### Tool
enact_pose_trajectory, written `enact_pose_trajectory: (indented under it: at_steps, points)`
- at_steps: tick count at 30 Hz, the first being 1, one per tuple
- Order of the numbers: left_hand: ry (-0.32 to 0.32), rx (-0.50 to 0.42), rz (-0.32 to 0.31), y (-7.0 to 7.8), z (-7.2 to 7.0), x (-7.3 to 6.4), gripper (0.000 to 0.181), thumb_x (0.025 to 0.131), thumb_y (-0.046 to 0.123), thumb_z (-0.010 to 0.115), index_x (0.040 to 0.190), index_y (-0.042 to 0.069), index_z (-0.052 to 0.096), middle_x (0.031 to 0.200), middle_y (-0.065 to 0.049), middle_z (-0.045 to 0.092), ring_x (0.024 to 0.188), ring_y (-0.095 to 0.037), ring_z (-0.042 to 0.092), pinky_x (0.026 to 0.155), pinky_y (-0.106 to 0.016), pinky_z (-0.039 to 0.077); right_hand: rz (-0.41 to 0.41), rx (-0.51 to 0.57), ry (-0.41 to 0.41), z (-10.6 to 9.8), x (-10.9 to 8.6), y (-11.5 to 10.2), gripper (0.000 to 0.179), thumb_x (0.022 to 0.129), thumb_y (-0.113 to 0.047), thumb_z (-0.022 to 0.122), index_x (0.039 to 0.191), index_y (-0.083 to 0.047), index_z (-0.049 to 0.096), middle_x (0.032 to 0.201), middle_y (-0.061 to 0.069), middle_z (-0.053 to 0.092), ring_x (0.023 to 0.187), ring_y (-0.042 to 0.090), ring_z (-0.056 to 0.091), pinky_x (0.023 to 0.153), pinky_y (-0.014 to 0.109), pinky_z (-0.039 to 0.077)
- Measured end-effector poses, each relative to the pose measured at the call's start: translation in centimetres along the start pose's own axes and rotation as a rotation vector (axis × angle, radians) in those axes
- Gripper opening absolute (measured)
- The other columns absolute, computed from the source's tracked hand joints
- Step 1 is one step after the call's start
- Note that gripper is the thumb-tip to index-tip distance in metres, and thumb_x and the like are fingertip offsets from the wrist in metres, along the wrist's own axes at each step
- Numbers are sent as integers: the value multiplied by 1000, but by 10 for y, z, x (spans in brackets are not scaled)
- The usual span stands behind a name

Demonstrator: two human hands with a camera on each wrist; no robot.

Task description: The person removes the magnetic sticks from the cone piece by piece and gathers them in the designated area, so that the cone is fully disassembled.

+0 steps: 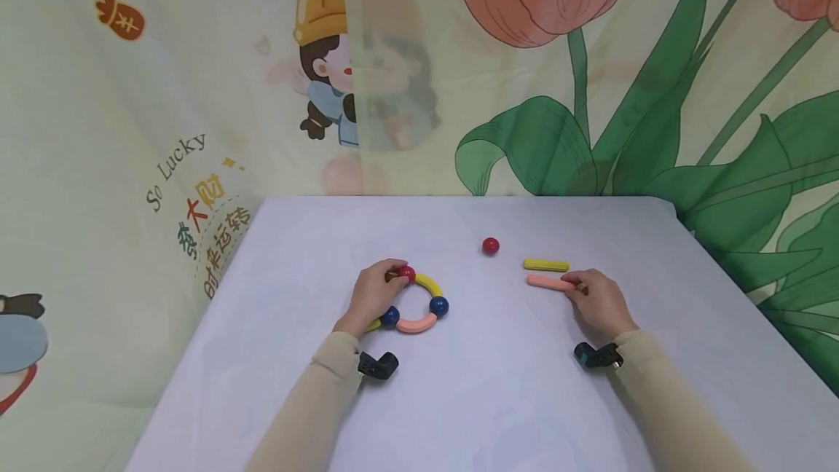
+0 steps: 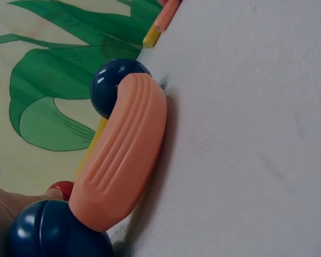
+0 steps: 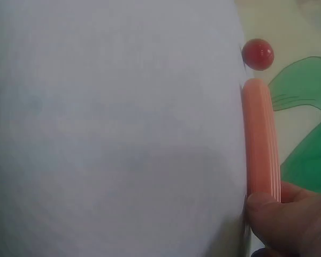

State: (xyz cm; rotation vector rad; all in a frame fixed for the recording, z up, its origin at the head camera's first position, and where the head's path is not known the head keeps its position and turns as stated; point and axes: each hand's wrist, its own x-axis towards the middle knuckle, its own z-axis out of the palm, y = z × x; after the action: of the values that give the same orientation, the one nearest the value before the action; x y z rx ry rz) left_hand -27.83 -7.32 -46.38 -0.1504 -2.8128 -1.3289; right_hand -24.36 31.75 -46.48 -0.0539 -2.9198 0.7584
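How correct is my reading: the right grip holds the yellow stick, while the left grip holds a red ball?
One thing is wrong: the right grip holds the pink stick, as the head view shows; the yellow stick lies apart, just beyond it. The left grip does hold a red ball.

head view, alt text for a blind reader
A person's left grip pinches a red ball in a partly hidden ring of balls and curved rods; the right grip holds a straight pink rod. A yellow rod and another red ball lie on the table.
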Motion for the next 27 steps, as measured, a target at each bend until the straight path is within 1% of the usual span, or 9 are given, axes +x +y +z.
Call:
enact_pose_trajectory:
  at_steps: [6, 12, 16, 19, 24, 27]
  points:
    - [3, 2, 4, 1, 1, 0, 33, 93, 16, 68, 126, 13, 65, 113, -6, 68, 101, -21, 61, 92, -37, 51, -21, -13, -29, -1, 7, 6, 28, 90, -4, 67, 118, -2, 67, 109, 19, 60, 89, 31, 53, 76, 43, 48]
    - [13, 11, -2, 1, 2, 1, 33, 92, 16, 69, 125, 14, 65, 113, -6, 68, 103, -21, 61, 93, -37, 50, -22, 10, -36, 0, 10, 12, 29, 91, -5, 67, 120, -3, 66, 112, 20, 59, 92, 33, 53, 78, 45, 49]
    - [13, 14, 0, 1, 2, 1, 34, 92, 16, 69, 126, 14, 65, 113, -5, 68, 103, -21, 61, 93, -37, 50, 3, 35, -48, 1, 11, 16, 31, 92, -7, 66, 122, -2, 64, 118, 21, 57, 95, 34, 54, 80, 47, 50]
    - [9, 11, 0, 1, 2, 1, 34, 92, 16, 69, 126, 14, 65, 113, -5, 67, 102, -21, 60, 93, -37, 50, 28, 51, -55, 1, 12, 18, 32, 92, -9, 66, 124, -2, 63, 121, 21, 56, 97, 34, 54, 80, 46, 50]
    - [8, 10, -17, 1, 2, 1, 34, 92, 16, 69, 126, 15, 65, 112, -5, 68, 101, -21, 60, 93, -36, 50, 49, 64, -70, 1, 13, 20, 32, 92, -10, 65, 124, -3, 64, 122, 22, 56, 98, 34, 53, 80, 46, 50]
    - [-1, 11, -16, 0, 1, 1, 35, 92, 16, 69, 127, 15, 65, 112, -5, 67, 101, -21, 60, 94, -36, 50, 56, 72, -82, -1, 13, 19, 34, 93, -12, 66, 126, -2, 62, 123, 23, 56, 99, 34, 53, 80, 45, 49]
